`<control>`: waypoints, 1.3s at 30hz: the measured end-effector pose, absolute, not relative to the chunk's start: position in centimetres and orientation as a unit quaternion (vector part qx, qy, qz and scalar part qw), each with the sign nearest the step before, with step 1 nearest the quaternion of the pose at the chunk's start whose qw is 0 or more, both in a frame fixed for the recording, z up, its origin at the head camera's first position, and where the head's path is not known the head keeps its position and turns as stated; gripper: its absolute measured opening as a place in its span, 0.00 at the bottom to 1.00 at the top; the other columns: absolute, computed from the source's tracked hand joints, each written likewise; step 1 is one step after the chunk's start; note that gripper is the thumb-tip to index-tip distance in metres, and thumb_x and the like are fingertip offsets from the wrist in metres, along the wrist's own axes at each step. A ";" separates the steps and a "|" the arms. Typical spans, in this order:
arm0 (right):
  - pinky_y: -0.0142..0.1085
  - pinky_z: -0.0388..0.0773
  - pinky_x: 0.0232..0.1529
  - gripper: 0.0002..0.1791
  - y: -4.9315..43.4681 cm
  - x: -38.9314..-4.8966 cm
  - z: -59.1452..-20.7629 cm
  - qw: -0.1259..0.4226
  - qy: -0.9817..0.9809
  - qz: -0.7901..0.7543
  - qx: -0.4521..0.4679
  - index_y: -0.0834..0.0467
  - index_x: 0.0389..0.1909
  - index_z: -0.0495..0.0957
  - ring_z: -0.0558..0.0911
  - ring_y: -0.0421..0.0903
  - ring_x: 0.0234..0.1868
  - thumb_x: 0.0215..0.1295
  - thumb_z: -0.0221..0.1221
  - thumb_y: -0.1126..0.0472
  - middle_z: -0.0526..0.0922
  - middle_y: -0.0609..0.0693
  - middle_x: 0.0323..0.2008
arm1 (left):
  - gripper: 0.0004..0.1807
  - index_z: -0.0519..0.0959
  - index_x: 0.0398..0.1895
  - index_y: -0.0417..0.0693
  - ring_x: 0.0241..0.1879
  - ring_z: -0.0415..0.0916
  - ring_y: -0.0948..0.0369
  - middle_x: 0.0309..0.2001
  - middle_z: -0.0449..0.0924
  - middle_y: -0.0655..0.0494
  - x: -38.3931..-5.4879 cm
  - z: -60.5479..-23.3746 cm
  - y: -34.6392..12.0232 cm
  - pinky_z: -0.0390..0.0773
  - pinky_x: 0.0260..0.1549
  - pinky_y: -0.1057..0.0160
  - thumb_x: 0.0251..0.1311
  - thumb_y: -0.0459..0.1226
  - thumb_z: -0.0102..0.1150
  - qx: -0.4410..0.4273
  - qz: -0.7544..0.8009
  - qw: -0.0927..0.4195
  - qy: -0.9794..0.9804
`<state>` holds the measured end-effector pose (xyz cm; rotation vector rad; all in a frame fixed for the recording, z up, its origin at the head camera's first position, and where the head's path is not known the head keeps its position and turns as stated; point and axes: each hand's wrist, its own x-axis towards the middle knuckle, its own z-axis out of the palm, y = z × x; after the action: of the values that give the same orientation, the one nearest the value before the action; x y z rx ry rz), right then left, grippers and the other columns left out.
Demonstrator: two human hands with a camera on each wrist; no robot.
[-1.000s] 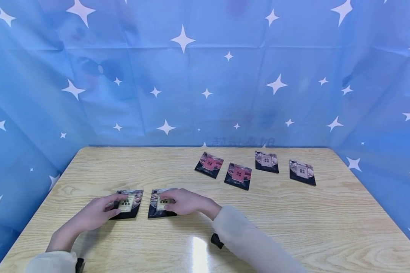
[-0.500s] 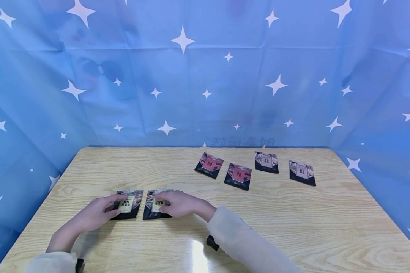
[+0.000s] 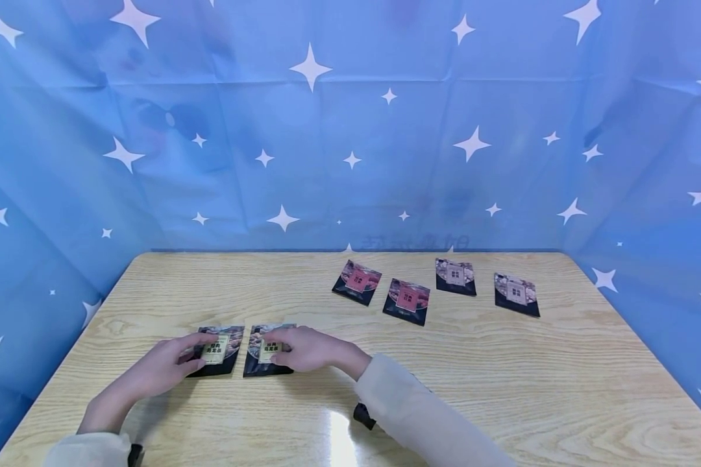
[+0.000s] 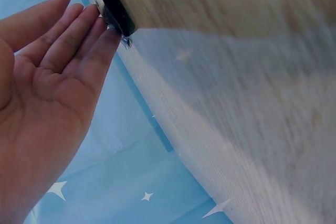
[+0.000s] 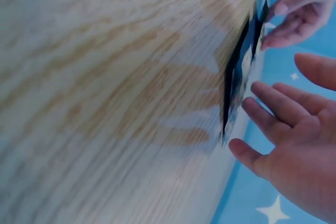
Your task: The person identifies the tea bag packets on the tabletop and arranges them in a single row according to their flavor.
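Two dark tea packets with pale yellow-green labels lie flat, side by side, in the head view. My left hand (image 3: 166,363) touches the left packet (image 3: 228,355) with fingertips on its label and left part. Over the right edge of the other packet (image 3: 259,363), my right hand (image 3: 312,348) rests its fingers on the label. Both hands have relaxed, fairly straight fingers. In the left wrist view, the fingertips meet the dark edge of a packet (image 4: 113,4). The right wrist view shows the packet (image 5: 239,72) seen edge-on beside the right fingers.
Two packets with red labels, one left (image 3: 357,282) and one right (image 3: 407,301), lie behind the hands. Farther right are two with pale mauve labels, one back (image 3: 455,277) and one front (image 3: 516,294). A starry blue cloth (image 3: 350,188) hangs behind the wooden table (image 3: 502,376).
My right hand has slid the right packet left, narrowing the gap to the left packet, then stayed still. The left hand and the other packets keep their places.
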<state>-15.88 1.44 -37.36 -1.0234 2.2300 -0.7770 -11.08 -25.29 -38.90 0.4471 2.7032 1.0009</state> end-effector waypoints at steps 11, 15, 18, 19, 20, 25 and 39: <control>0.38 0.65 0.59 0.25 3.5 -16.9 -36.0 0.245 0.828 -0.353 -0.361 0.58 0.65 0.61 0.66 0.46 0.62 0.70 0.48 0.57 0.67 0.50 0.62 | 0.22 0.70 0.57 0.37 0.57 0.61 0.37 0.58 0.65 0.32 -11.0 -38.9 -25.3 0.73 0.46 0.46 0.58 0.29 0.56 0.151 0.346 0.114 0.919; 0.44 0.64 0.60 0.25 5.1 -17.8 -35.2 0.217 0.836 -0.356 -0.357 0.59 0.65 0.61 0.66 0.48 0.61 0.69 0.49 0.57 0.67 0.52 0.61 | 0.22 0.70 0.57 0.36 0.57 0.62 0.37 0.58 0.65 0.32 -11.0 -38.9 -25.3 0.74 0.46 0.47 0.58 0.30 0.56 0.152 0.351 0.116 0.917; 0.48 0.64 0.60 0.26 6.7 -18.6 -34.8 0.200 0.839 -0.362 -0.352 0.60 0.65 0.61 0.67 0.50 0.61 0.69 0.50 0.58 0.68 0.54 0.61 | 0.22 0.70 0.57 0.36 0.57 0.62 0.38 0.58 0.65 0.33 -11.0 -38.9 -25.4 0.74 0.46 0.48 0.59 0.31 0.56 0.153 0.355 0.117 0.915; 0.48 0.64 0.60 0.25 7.3 -18.9 -34.7 0.195 0.840 -0.365 -0.351 0.61 0.65 0.61 0.67 0.51 0.61 0.69 0.50 0.59 0.68 0.55 0.61 | 0.22 0.70 0.57 0.36 0.57 0.63 0.38 0.58 0.65 0.33 -11.0 -39.0 -25.4 0.74 0.46 0.48 0.59 0.31 0.56 0.155 0.356 0.117 0.914; 0.49 0.64 0.60 0.25 7.9 -19.2 -34.6 0.192 0.841 -0.366 -0.348 0.62 0.65 0.61 0.67 0.52 0.61 0.69 0.49 0.59 0.68 0.55 0.61 | 0.22 0.70 0.57 0.36 0.57 0.63 0.38 0.58 0.66 0.33 -11.0 -39.0 -25.4 0.74 0.46 0.49 0.59 0.31 0.56 0.156 0.357 0.116 0.914; 0.48 0.64 0.60 0.25 11.1 -20.6 -34.0 0.193 0.849 -0.378 -0.314 0.63 0.64 0.61 0.66 0.53 0.62 0.70 0.49 0.59 0.67 0.57 0.61 | 0.21 0.70 0.57 0.36 0.57 0.63 0.39 0.57 0.66 0.34 -11.1 -39.2 -25.6 0.75 0.46 0.52 0.60 0.33 0.55 0.163 0.363 0.113 0.911; 0.53 0.62 0.59 0.27 19.2 -22.5 -34.8 0.196 0.873 -0.387 -0.222 0.64 0.65 0.59 0.62 0.59 0.63 0.70 0.48 0.58 0.63 0.63 0.63 | 0.22 0.69 0.58 0.35 0.57 0.63 0.39 0.58 0.65 0.33 -11.0 -39.1 -25.6 0.74 0.47 0.51 0.62 0.35 0.54 0.163 0.369 0.116 0.908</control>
<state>-22.54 19.16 -34.76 -0.6220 2.4464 -1.0855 -11.05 -25.59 -39.12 0.4780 2.6592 1.0806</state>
